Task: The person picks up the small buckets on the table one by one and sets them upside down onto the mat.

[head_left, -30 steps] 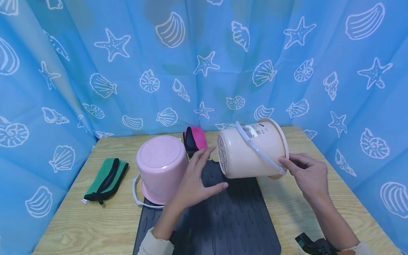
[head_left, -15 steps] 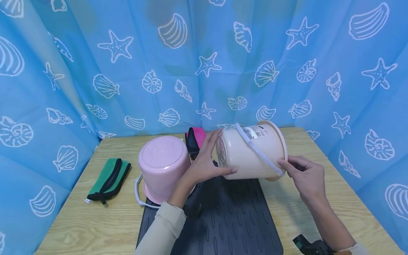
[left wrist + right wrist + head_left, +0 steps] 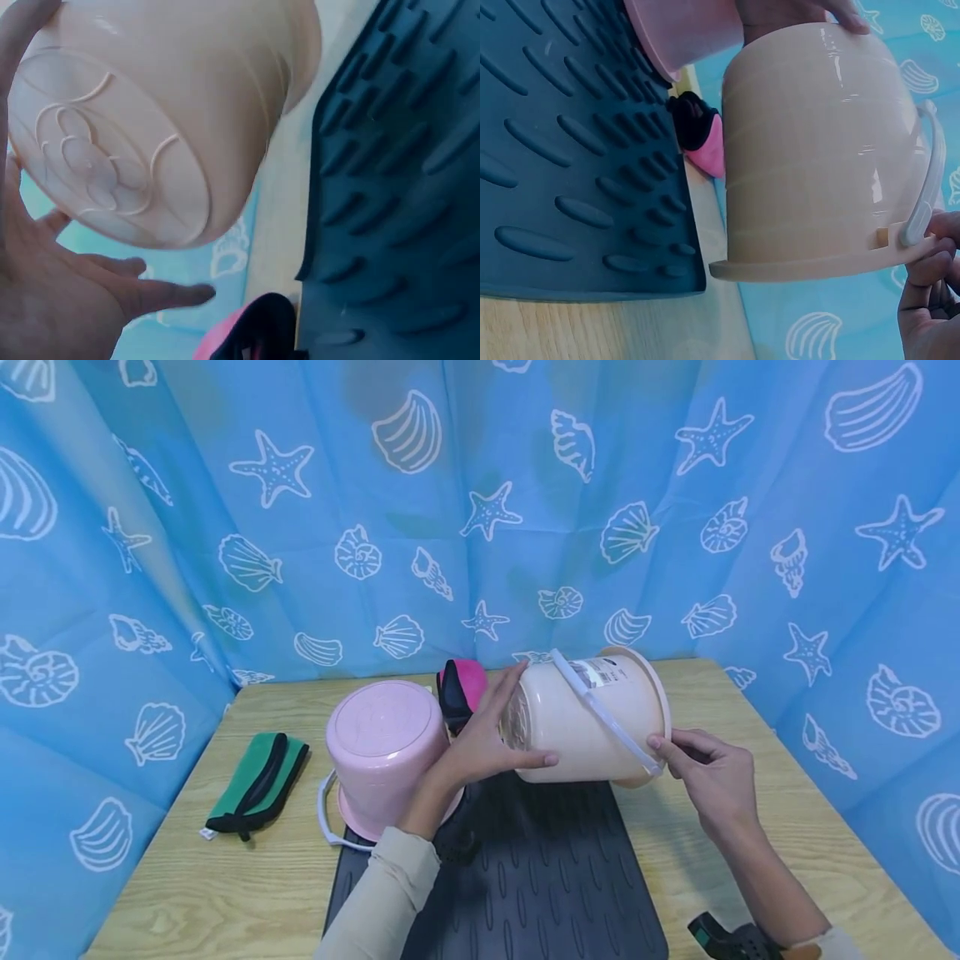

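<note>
A cream bucket [image 3: 592, 718] with a pale handle is held on its side above the black ridged mat [image 3: 555, 868], its base facing left. My right hand [image 3: 712, 785] pinches its rim beside the handle's end, as the right wrist view also shows. At the base, my left hand [image 3: 480, 743] spreads its fingers, the thumb lying along the bucket's near side. In the left wrist view some fingertips stand apart from the embossed base [image 3: 97, 157]. A pink bucket [image 3: 386, 727] stands upside down at the mat's left, partly behind my left forearm, its handle on the table side.
A green pouch with black trim [image 3: 258, 785] lies on the wooden table [image 3: 210, 893] at the left. Behind the mat sits a pink and black pouch [image 3: 461, 689]. A blue curtain with shell prints [image 3: 480, 568] surrounds the table's back and sides.
My left hand has moved right, up to the cream bucket's base. The cream bucket has shifted slightly left with my right hand. The pink bucket stays in place.
</note>
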`<state>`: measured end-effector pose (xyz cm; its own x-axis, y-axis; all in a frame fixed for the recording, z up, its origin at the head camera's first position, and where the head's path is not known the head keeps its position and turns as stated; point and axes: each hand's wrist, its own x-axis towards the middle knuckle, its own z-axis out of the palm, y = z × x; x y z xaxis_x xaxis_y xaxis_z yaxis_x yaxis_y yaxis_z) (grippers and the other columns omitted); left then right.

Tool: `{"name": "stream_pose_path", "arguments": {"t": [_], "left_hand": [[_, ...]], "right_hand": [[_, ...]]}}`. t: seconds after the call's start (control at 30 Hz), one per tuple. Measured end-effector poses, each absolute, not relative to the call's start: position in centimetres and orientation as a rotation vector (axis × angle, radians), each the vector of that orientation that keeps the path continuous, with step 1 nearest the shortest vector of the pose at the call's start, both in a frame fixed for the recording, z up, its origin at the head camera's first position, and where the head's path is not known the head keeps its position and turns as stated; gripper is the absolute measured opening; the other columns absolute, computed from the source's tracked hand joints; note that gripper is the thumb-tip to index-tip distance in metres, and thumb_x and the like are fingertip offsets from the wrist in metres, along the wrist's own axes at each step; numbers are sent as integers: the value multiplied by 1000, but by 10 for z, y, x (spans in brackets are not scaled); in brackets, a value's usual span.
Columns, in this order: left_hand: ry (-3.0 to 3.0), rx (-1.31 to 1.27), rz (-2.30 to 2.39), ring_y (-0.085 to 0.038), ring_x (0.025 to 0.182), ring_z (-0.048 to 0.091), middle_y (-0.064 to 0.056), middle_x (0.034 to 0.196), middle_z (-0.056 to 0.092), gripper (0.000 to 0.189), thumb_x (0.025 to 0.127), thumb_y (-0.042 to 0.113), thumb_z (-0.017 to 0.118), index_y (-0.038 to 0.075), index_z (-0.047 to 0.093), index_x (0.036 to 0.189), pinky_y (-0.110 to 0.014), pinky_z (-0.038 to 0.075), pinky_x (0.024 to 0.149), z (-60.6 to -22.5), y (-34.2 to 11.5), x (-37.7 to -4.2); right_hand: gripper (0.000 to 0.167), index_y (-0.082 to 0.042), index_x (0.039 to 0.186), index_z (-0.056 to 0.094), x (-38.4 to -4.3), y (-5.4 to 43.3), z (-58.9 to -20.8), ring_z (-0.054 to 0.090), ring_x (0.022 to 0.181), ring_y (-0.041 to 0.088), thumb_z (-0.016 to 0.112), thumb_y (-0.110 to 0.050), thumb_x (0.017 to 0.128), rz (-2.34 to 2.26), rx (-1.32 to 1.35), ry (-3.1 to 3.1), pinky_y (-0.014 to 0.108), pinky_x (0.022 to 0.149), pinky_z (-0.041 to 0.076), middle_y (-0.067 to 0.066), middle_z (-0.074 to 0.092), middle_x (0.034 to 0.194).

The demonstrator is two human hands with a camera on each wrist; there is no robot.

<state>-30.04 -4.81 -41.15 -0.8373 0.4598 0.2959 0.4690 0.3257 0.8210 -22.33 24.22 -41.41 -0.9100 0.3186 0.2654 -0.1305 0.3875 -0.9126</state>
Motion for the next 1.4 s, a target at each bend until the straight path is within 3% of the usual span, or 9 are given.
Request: {"name": "stream_pose_path", "arguments": {"t": [0.3,0.4,0.5,0.77,1.0,1.13,1.4], "left_hand": [[-2513,-791,-1536,-23,136,31,5,156,25,110,63,47,89,45,27,154,-63,40,101,-401,-55,-297],[-2523,-772,-1523,-22,135,32,6,156,24,109,63,49,89,49,28,153,-62,41,100,-396,-56,-295],[-2542,-760,-1483,-22,135,32,7,156,23,108,62,51,88,51,27,152,-62,41,100,-390,-57,-292],[-2581,-805,-1327,-19,140,27,9,157,22,108,63,58,86,53,25,152,-60,38,104,-370,-65,-285],[-2599,-829,-1275,-21,142,26,8,158,21,110,63,57,87,57,21,151,-60,39,103,-357,-74,-280],[-2629,-820,-1225,-25,141,29,6,159,20,110,63,60,86,58,20,151,-59,41,102,-351,-78,-279],[-2659,-861,-1179,-27,141,30,4,159,19,110,63,62,84,56,20,152,-59,39,103,-344,-83,-278]], "right_hand": [[41,-2,110,76,-221,239,-412,58,68,15,80,-35,86,1562,-102,-2324,26,56,48,0,65,77],[40,-4,110,76,-220,240,-411,58,70,17,77,-37,88,1524,-57,-2376,27,56,47,1,64,79],[39,-8,112,75,-218,244,-409,59,76,18,73,-41,91,1462,1,-2445,26,59,49,3,65,87],[32,-18,124,71,-209,255,-410,62,103,3,68,-34,97,1312,244,-2557,14,81,50,-1,66,119],[24,-25,117,72,-196,262,-416,61,88,5,70,-34,95,1106,307,-2606,19,70,50,-11,68,105],[19,-26,110,74,-187,264,-420,58,79,5,75,-26,92,1016,422,-2586,20,64,46,-14,67,96],[27,-26,106,73,-166,256,-431,56,76,-1,81,-13,84,919,715,-2555,18,61,47,-19,64,95]]}}
